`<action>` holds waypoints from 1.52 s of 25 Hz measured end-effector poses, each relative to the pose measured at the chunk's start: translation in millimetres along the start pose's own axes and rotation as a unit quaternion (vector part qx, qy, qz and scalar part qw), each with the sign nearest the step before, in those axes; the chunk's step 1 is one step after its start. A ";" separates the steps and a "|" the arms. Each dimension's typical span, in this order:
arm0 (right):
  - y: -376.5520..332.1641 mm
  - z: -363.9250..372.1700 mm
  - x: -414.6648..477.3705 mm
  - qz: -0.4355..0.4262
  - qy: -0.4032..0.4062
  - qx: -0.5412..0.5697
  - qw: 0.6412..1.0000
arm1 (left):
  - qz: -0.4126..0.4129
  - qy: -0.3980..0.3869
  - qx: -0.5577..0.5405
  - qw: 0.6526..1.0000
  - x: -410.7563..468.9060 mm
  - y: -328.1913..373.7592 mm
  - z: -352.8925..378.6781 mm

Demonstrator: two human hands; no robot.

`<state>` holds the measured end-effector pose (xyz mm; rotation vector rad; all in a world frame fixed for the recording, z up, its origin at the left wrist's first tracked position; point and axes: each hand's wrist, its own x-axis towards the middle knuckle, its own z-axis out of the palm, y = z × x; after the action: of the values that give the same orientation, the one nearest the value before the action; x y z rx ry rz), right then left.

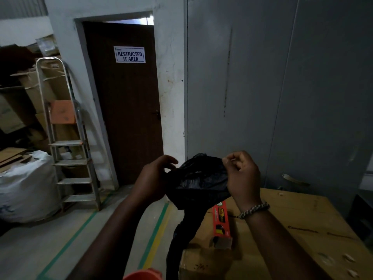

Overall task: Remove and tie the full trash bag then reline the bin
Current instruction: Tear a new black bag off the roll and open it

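A crumpled black trash bag (198,179) hangs in the air between both hands, its tail trailing down past the edge of a cardboard box. My left hand (154,179) grips the bag's left side with curled fingers. My right hand (243,174) pinches the bag's upper right edge between thumb and fingertips. At the bottom edge of the view shows the orange rim of a bin (143,275), mostly cut off.
A big cardboard box (292,229) stands at the lower right with a red bag-roll carton (221,225) on it. Grey metal cabinets (282,87) rise behind. A brown door (129,102), a stepladder (68,142), a white sack (28,186) and stacked cartons fill the left.
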<state>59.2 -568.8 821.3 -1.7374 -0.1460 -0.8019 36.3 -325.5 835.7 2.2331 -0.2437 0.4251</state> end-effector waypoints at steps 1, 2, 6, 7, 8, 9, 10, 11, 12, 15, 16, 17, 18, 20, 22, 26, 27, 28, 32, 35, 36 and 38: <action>-0.7 -0.7 -0.2 -0.006 -0.007 0.001 1.000 | 0.008 0.031 0.077 0.996 1.6 -3.4 0.4; -2.5 -1.0 0.0 -0.007 -0.017 0.003 1.000 | 0.013 0.053 0.145 0.988 2.6 -6.6 0.9; -9.5 -5.4 8.6 -0.005 -0.073 0.002 0.997 | 0.010 0.125 0.159 0.979 2.9 -16.9 6.3; -10.1 -7.8 11.8 0.006 -0.116 0.012 0.993 | -0.025 0.156 0.083 0.984 4.4 -16.8 5.6; -11.1 -11.0 14.5 0.025 -0.174 0.020 0.984 | -0.078 0.178 -0.023 0.981 6.8 -14.0 3.9; -10.1 -14.6 17.2 0.042 -0.239 0.011 0.970 | -0.130 0.185 -0.131 0.965 8.2 -9.6 1.8; -8.2 -18.5 20.2 0.051 -0.299 -0.024 0.953 | -0.165 0.177 -0.231 0.942 8.9 -6.3 -0.1; -6.8 -21.3 22.7 0.048 -0.346 -0.074 0.934 | -0.182 0.158 -0.311 0.919 8.9 -4.9 -1.9; -4.1 -22.3 25.9 0.036 -0.368 -0.127 0.920 | -0.187 0.135 -0.372 0.899 8.4 -3.3 -4.5; -0.4 -21.7 35.5 -0.005 -0.337 -0.191 0.922 | -0.199 0.086 -0.450 0.867 8.3 -11.2 -7.8; -0.2 -19.9 38.6 0.004 -0.303 -0.161 0.939 | -0.209 0.084 -0.457 0.860 10.1 -15.1 -8.2; -0.7 -19.1 41.6 0.037 -0.267 -0.095 0.958 | -0.212 0.082 -0.461 0.858 12.1 -18.7 -8.7; -2.4 -18.5 44.5 0.091 -0.233 -0.001 0.968 | -0.203 0.075 -0.461 0.861 13.3 -21.5 -9.5; -8.0 -18.1 51.0 0.211 -0.169 0.170 0.948 | -0.159 0.028 -0.453 0.877 12.7 -26.4 -14.6; -11.1 -20.6 60.6 0.261 -0.116 0.245 0.927 | -0.121 -0.058 -0.413 0.901 9.7 -32.4 -23.3; -4.0 -27.2 73.0 0.199 -0.107 0.176 0.958 | -0.164 -0.046 -0.100 0.980 17.0 -42.2 -29.5; -1.7 -29.3 73.3 0.175 -0.123 0.139 0.967 | -0.177 0.006 -0.043 0.983 19.5 -43.3 -29.7; -0.3 -32.2 73.3 0.151 -0.148 0.101 0.972 | -0.181 0.058 -0.009 0.982 21.1 -44.0 -30.3; -1.9 -45.9 76.0 0.119 -0.314 -0.031 0.941 | -0.178 0.186 0.069 0.964 23.6 -45.0 -38.3; 3.9 -57.1 83.3 0.164 -0.460 -0.131 0.863 | -0.238 0.180 -0.186 0.936 26.8 -37.1 -42.1; 5.6 -60.9 84.2 0.184 -0.500 -0.128 0.837 | -0.252 0.153 -0.280 0.914 26.0 -34.4 -42.7; 6.8 -65.9 83.7 0.196 -0.533 -0.089 0.818 | -0.256 0.102 -0.350 0.895 22.9 -31.5 -46.4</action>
<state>97.2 -655.1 871.3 -2.1187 -0.4507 0.5522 57.0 -270.4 850.0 1.4460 0.2721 0.2246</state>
